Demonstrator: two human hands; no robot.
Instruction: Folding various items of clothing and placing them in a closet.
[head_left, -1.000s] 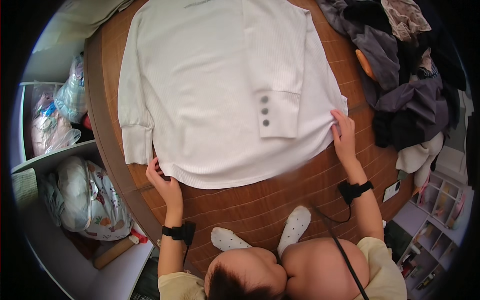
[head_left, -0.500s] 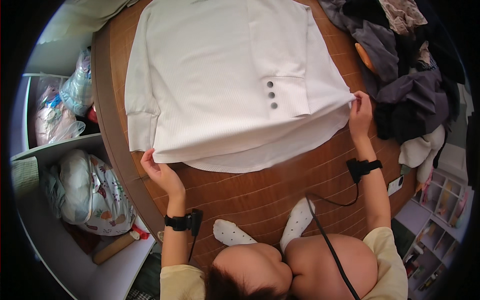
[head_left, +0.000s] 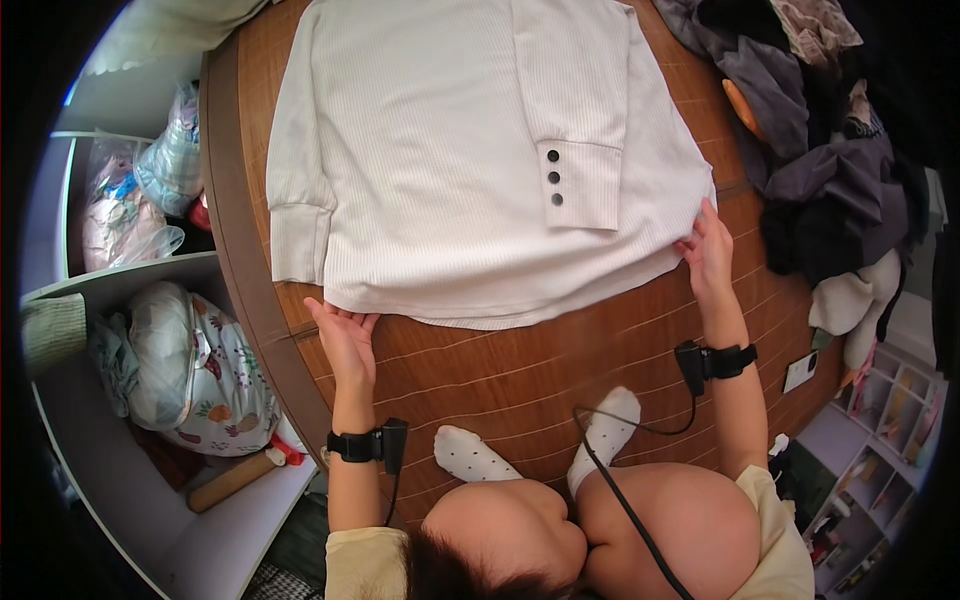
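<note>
A: Clock set on the middle of the view. Where's the garment?
B: White ribbed top (head_left: 430,150) lies spread at 12, on a brown surface (head_left: 560,370). Hem (head_left: 440,305) faces the wearer.
A: Left hand?
B: Left hand (head_left: 348,340) between 8 and 9, at the hem's near corner. Palm turned up, thumb well away from the fingers. Fingertips meet the hem edge, no fist, no pinch seen.
A: Right hand?
B: Right hand (head_left: 712,262) between 2 and 3, at the other hem corner. Fingers bent loosely, touching the cloth edge. Whether thumb and fingers nip it, I can't make out.
A: Sleeves?
B: One folded over the front; its cuff (head_left: 590,190) sits between 1 and 2, three dark buttons in a row. The other cuff (head_left: 300,245), between 9 and 10, lies alongside the body, just beyond the left hand.
A: Nearby?
B: Heap of dark clothes (head_left: 825,190) between 2 and 3, farther out than the right hand. Black strap (head_left: 357,446) on the left wrist, another (head_left: 728,362) on the right.
</note>
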